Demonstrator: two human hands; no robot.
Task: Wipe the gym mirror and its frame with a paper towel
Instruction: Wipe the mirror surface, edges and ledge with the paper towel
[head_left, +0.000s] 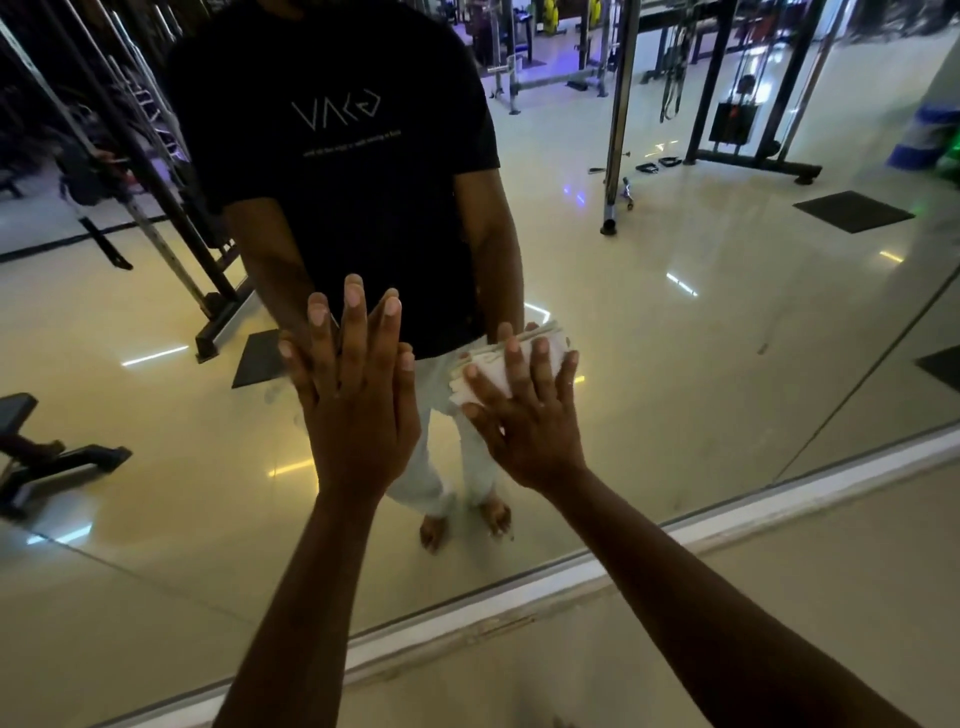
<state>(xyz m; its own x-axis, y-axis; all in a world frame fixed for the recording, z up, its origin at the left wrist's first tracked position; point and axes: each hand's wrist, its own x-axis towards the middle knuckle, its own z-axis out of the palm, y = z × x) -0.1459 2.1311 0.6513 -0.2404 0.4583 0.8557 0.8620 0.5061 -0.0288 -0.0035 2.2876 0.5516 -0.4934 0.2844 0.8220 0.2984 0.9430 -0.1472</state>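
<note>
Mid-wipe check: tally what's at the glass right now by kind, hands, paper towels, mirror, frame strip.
hands: 2, left hand flat on the glass, right hand pressing the towel
paper towel: 1 folded wad
mirror: 1
frame: 1 bottom strip
Total: 5

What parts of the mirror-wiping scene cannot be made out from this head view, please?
- Paper towel: mostly covered by the right hand pressing it to the mirror; its contact face is hidden.
- Glass under the flat left hand: covered by the palm.
- Mirror's frame: only the bottom strip shows; its other sides lie beyond the picture's edges.
- Smears or streaks: the dim light and reflections make them too hard to judge.
</note>
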